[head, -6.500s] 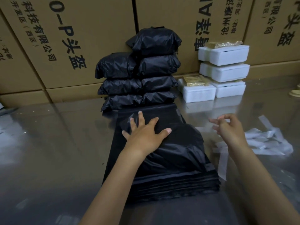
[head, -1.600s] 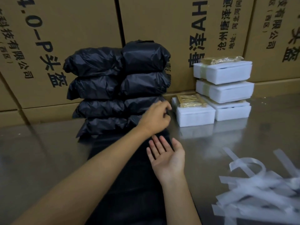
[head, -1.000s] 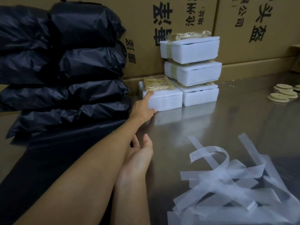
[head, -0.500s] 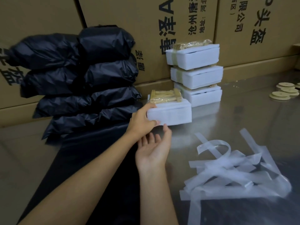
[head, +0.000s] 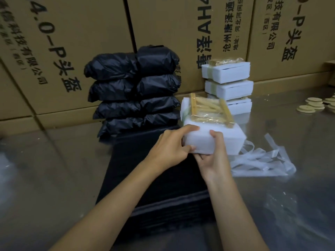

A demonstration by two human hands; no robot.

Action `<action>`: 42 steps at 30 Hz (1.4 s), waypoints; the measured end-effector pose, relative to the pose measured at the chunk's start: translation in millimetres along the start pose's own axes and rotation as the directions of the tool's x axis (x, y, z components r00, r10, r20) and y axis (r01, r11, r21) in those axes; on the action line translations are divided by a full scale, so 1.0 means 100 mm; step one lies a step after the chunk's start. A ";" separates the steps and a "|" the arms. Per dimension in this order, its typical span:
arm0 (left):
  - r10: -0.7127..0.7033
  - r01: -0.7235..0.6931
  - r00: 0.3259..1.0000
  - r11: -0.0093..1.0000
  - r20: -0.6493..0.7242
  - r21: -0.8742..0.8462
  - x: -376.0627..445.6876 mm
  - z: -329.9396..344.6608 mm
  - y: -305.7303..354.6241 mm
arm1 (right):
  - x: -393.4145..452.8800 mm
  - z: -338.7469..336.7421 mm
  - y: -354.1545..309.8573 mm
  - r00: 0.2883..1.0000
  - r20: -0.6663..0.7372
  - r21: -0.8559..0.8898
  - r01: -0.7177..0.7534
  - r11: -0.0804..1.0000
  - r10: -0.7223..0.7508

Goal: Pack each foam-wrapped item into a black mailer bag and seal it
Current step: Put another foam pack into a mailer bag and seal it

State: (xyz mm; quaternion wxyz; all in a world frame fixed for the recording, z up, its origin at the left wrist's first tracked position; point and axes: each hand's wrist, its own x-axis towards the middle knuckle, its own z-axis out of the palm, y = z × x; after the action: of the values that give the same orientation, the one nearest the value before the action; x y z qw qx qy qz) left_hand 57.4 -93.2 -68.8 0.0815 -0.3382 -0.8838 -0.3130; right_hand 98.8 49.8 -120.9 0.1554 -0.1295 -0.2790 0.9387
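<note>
- My left hand (head: 168,150) and right hand (head: 213,160) both grip one foam-wrapped item (head: 211,131) — fingers curled round its near edge, thumbs on top — held above the far end of the flat mailer bag stack (head: 154,187).
- Beyond that stack: eight sealed black bags (head: 136,87), in two columns of four.
- Right of those bags: three more foam blocks (head: 229,84), stacked.
- Right of the stack on the counter (head: 54,169): loose white strips (head: 262,162), too tangled to count.

Head view, close, downward over table (head: 54,178)
</note>
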 end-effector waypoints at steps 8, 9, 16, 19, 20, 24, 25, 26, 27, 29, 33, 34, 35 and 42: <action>0.026 0.043 0.917 0.986 0.397 -0.164 -0.57 -0.61 0.06 | -0.79 0.00 -0.21 0.985 0.132 -0.173 0.135 0.976 -0.113; -0.001 0.078 0.901 0.984 0.434 -0.160 -0.65 -0.63 0.03 | -0.86 -0.02 -0.22 0.989 0.108 -0.195 0.118 0.974 -0.098; -0.328 0.262 0.802 0.944 0.499 0.199 -1.26 -0.57 -0.55 | -1.14 -0.44 -0.12 0.989 0.138 -0.211 0.081 0.974 -0.052; -0.447 0.350 0.772 0.892 0.452 0.285 -1.48 -0.62 -0.78 | -1.21 -0.50 -0.13 0.985 0.156 -0.176 0.095 0.980 -0.067; -0.456 0.373 0.795 0.887 0.399 0.271 -1.52 -0.64 -0.84 | -1.22 -0.52 -0.13 0.985 0.155 -0.164 0.099 0.981 -0.074; -0.351 0.266 0.905 0.907 0.239 0.326 -1.66 -0.71 -0.95 | -1.21 -0.55 -0.13 0.988 0.140 -0.110 0.077 0.991 -0.061; -0.310 0.225 0.926 0.911 0.216 0.346 -1.69 -0.72 -0.95 | -1.20 -0.54 -0.13 0.989 0.135 -0.101 0.074 0.992 -0.060; -0.275 0.187 0.940 0.910 0.201 0.371 -1.71 -0.73 -0.95 | -1.20 -0.54 -0.13 0.989 0.133 -0.088 0.073 0.993 -0.061; -0.239 0.149 0.954 0.903 0.182 0.402 -1.72 -0.73 -0.94 | -1.20 -0.53 -0.13 0.989 0.132 -0.070 0.072 0.995 -0.062; -0.152 0.066 0.979 0.872 0.139 0.486 -1.76 -0.71 -0.89 | -1.19 -0.53 -0.14 0.989 0.137 -0.028 0.066 0.997 -0.062; -0.119 0.050 0.987 0.868 0.109 0.494 -1.77 -0.69 -0.84 | -1.18 -0.56 -0.14 0.988 0.144 0.016 0.057 0.998 -0.059; -0.140 0.076 0.984 0.886 0.107 0.458 -1.77 -0.70 -0.83 | -1.18 -0.56 -0.14 0.987 0.147 0.015 0.057 0.998 -0.059; -0.143 0.091 0.985 0.901 0.093 0.424 -1.77 -0.70 -0.82 | -1.18 -0.57 -0.14 0.987 0.152 0.010 0.058 0.998 -0.059; -0.055 0.089 0.993 0.937 -0.108 0.339 -1.82 -0.75 -0.84 | -1.17 -0.57 -0.13 0.986 0.161 -0.071 0.050 0.996 -0.038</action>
State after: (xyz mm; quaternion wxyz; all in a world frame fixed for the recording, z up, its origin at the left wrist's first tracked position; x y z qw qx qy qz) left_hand 135.8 -286.5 -116.0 0.1703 -0.2707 -0.9315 -0.1731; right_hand 228.2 44.8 -141.4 0.1484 -0.0536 -0.3281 0.9314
